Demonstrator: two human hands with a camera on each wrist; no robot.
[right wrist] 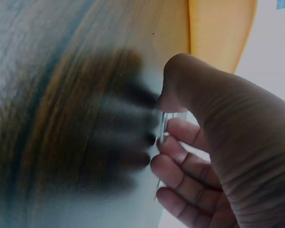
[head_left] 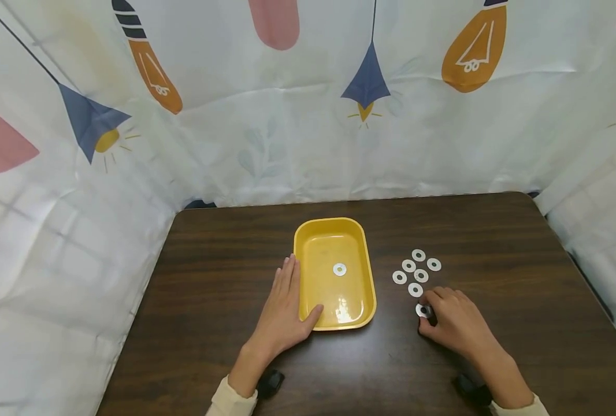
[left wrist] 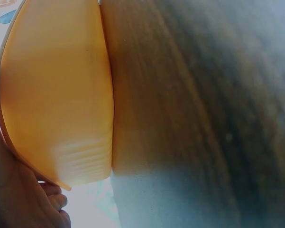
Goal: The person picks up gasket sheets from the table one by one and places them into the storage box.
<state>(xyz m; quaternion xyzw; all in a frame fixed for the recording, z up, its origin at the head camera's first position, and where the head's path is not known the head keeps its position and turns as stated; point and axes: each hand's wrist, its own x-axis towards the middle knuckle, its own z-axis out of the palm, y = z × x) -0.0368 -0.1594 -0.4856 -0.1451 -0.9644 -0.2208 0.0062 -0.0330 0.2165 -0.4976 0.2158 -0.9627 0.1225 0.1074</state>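
Left hand [head_left: 283, 312] straight-fingered, tray [head_left: 315, 289] at two o'clock (touching), right hand [head_left: 455, 320] pinching washer [head_left: 419, 311], loose washers [head_left: 425, 275] at eleven o'clock.

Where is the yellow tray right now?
In the head view, the yellow tray lies near the middle of the dark table, the left hand at its left side and several white rings to its right.

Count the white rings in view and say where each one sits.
8: one ring inside the yellow tray, six in a loose cluster on the table to the tray's right, and one at the right hand. Others could be hidden beneath that hand.
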